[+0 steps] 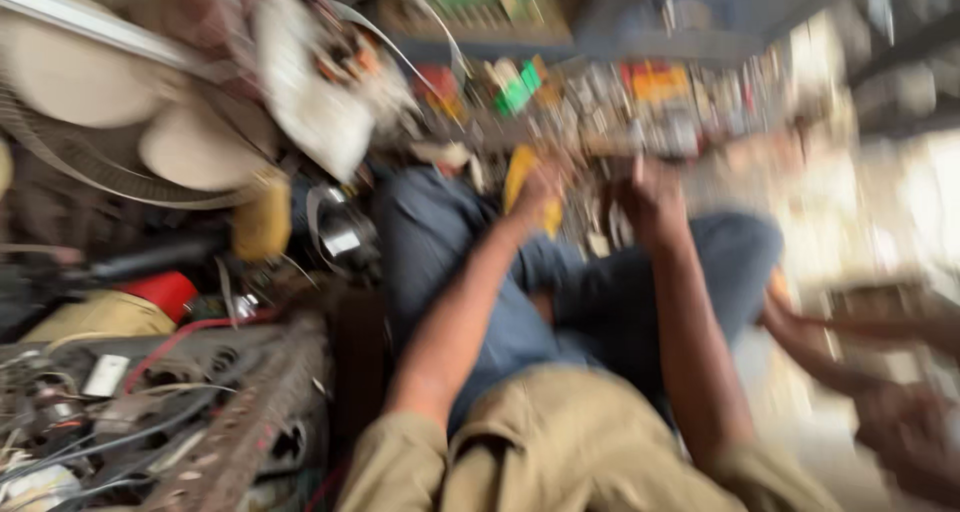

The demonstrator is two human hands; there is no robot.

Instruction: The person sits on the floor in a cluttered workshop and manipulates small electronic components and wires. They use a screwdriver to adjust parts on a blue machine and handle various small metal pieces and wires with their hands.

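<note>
Heavy motion blur across the whole head view, so details come soft. Left hand (540,187) up at about twelve o'clock of the lap, grip closed around a yellow object (522,177), kind impossible to make out. Right hand (648,197) just beside it at one o'clock, fingers curled inward, but whether clamped on anything cannot be told through the smear. Both forearms stretched forward over blue-trousered knees (480,262), tan sleeves (560,452) at six o'clock.

Risk, as a judgement: crowded parts all round and a fast-swinging view, so a slipped yellow object could vanish into the clutter ahead; loose wires could also snag a sleeve.

Cramped workshop. At nine to eleven o'clock a pale fan with wire guard (120,122) and a white motor housing with copper windings (320,82). At seven o'clock a perforated metal rail (260,412), red and grey wires (170,347). Across twelve to two o'clock a littered shelf of small parts (640,102), green and orange bits among them. At four o'clock another person's hand (900,422), kept apart.
</note>
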